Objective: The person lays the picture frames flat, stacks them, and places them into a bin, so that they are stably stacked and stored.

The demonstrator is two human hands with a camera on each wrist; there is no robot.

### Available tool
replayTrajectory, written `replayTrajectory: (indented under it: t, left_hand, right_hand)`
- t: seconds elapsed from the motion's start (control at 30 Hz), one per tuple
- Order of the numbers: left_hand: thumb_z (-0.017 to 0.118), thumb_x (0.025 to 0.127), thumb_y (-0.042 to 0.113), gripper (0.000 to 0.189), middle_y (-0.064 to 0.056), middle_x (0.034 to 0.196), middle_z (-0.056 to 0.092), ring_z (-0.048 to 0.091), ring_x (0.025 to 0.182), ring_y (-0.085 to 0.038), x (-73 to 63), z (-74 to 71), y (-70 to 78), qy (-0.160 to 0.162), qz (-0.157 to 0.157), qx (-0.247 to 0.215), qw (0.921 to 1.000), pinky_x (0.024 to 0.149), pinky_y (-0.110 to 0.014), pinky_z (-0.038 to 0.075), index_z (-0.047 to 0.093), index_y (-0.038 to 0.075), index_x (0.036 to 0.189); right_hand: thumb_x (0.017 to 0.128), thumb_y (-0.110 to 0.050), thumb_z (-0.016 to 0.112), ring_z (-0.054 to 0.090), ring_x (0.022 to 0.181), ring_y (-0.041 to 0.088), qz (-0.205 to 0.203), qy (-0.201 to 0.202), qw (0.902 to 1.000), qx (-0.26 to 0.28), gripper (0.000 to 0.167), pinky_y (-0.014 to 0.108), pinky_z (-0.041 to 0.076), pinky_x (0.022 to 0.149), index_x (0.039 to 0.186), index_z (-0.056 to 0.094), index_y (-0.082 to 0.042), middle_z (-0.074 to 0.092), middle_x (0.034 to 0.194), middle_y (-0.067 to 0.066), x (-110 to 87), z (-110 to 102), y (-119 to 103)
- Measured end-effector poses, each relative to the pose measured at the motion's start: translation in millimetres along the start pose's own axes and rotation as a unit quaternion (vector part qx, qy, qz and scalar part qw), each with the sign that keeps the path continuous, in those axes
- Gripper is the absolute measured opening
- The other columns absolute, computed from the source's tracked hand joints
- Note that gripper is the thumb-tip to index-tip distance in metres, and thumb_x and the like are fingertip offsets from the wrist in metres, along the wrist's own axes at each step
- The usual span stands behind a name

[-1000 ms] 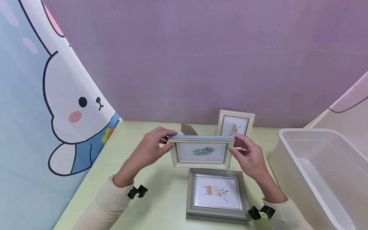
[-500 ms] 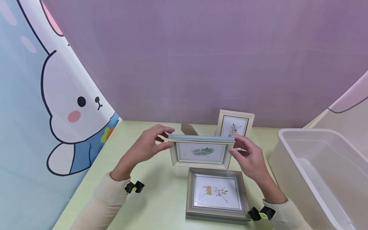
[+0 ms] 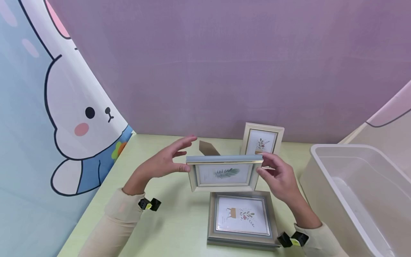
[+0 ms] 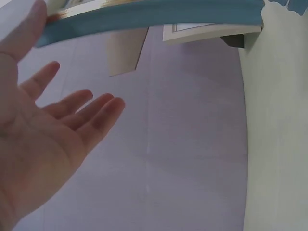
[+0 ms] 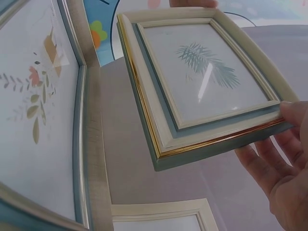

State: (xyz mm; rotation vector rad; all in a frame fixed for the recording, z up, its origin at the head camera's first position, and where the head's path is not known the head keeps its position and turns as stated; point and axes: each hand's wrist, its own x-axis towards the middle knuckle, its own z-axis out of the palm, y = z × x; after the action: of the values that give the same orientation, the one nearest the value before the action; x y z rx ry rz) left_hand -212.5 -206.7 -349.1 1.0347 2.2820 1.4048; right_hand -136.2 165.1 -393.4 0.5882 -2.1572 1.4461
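A picture frame (image 3: 224, 174) with a green leaf print is held leaning above the table, its blue-grey edge up. My right hand (image 3: 278, 175) pinches its right end, thumb on the front and fingers behind, as the right wrist view also shows. At the left end is my left hand (image 3: 165, 160), fingers spread away from the frame and the thumb tip right at its edge. In the left wrist view the palm and fingers (image 4: 103, 115) hold nothing. A brown support flap (image 3: 208, 148) sticks out behind the frame.
A larger grey-brown picture frame (image 3: 242, 217) with a plant print lies nearer on the pale green table (image 3: 179, 228). A small cream frame (image 3: 278, 137) stands at the back by the purple backdrop (image 3: 224, 64). On the right is a white plastic bin (image 3: 334, 185).
My left hand has let go of the frame's left end, its fingers straightening and spreading. The leaf frame has dipped slightly. My right hand keeps its pinch.
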Motion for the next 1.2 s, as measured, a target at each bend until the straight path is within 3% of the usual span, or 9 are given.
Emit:
replayTrajectory:
  t: [0.23,0.5,0.87,1.07,1.2]
  left_hand:
    - [0.080,0.083,0.051,0.104,-0.001,0.171,0.019,0.023,0.156,-0.038,-0.1,-1.4,-4.7,-0.052,0.017,-0.032,0.9980,0.121,-0.062,0.029,0.022,0.023,0.163]
    - [0.080,0.083,0.054,0.108,-0.003,0.171,0.018,0.021,0.157,-0.037,0.2,-1.4,-6.6,-0.087,0.018,-0.063,0.9940,0.122,-0.064,0.026,0.018,0.017,0.164]
    - [0.080,0.084,0.049,0.106,-0.010,0.171,0.014,0.023,0.154,-0.047,2.3,1.1,-8.2,-0.076,-0.014,-0.115,0.9904,0.115,-0.065,0.037,0.017,0.018,0.164]
    - [0.080,0.084,0.048,0.106,-0.011,0.170,0.018,0.025,0.153,-0.046,3.8,2.5,-9.7,-0.062,-0.004,-0.116,0.9914,0.116,-0.064,0.036,0.019,0.014,0.163]
    - [0.081,0.088,0.036,0.094,-0.010,0.165,0.029,0.034,0.149,-0.042,4.3,2.6,-11.8,-0.039,0.001,-0.105,0.9937,0.115,-0.060,0.040,0.025,0.014,0.161]
  right_hand:
    - [0.076,0.028,0.066,0.064,0.084,-0.006,-0.016,-0.005,0.9994,0.031,0.048,0.011,0.057,0.072,0.122,0.059,0.015,0.067,0.094,-0.018,0.1,1,2]
    - [0.076,0.029,0.065,0.063,0.082,-0.004,-0.025,-0.016,0.9989,0.036,0.049,0.012,0.056,0.070,0.122,0.059,0.014,0.067,0.095,-0.018,1.0,0,3]
    - [0.075,0.029,0.064,0.063,0.084,-0.006,-0.027,-0.011,0.9989,0.035,0.049,0.011,0.056,0.072,0.122,0.058,0.016,0.067,0.095,-0.019,3.0,0,6]
    - [0.075,0.031,0.063,0.062,0.084,-0.005,-0.034,-0.010,0.9985,0.042,0.049,0.010,0.056,0.072,0.122,0.058,0.017,0.067,0.095,-0.018,3.8,0,7]
    - [0.074,0.031,0.063,0.063,0.084,-0.005,-0.035,-0.010,0.9981,0.050,0.049,0.011,0.056,0.071,0.121,0.057,0.018,0.067,0.095,-0.017,4.6,-1,8]
